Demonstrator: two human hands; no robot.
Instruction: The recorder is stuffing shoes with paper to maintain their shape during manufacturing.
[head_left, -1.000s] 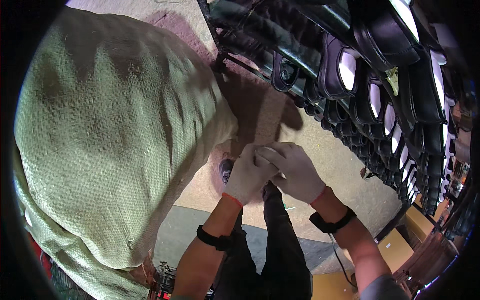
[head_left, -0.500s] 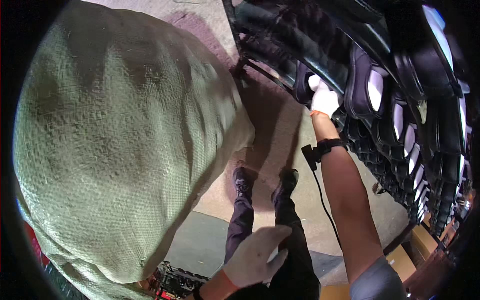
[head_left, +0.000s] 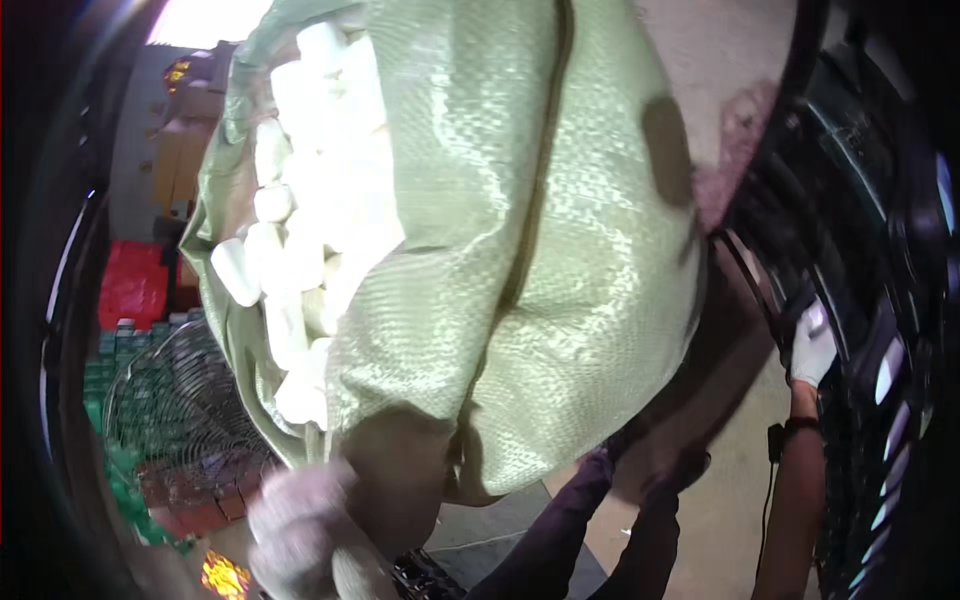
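Note:
A large pale-green woven sack [head_left: 610, 300] fills the middle of the view. Through its open mouth on the left show many white, rounded, roughly cylindrical pieces [head_left: 360, 190]. My left hand [head_left: 300, 520], in a whitish glove, is beside the sack's lower left rim; motion smears its fingers, so its grip is unclear. At the far right my right hand [head_left: 813, 350], also gloved, reaches in among black shoes on a dark rack [head_left: 735, 240]. Its fingers look bunched and are partly hidden, and whatever they grip cannot be made out.
Behind the sack on the left are a wire fan guard [head_left: 190, 400], green bottles or crates [head_left: 110, 375], a red box [head_left: 133, 285] and brown cartons [head_left: 180, 160]. My legs [head_left: 560, 530] stand below the sack. A cable hangs from my right wristband [head_left: 800, 427].
My view has swung left, bringing the sack's open mouth and white pieces into sight. My left hand has moved from before my legs to the sack's rim. The right stays at the rack.

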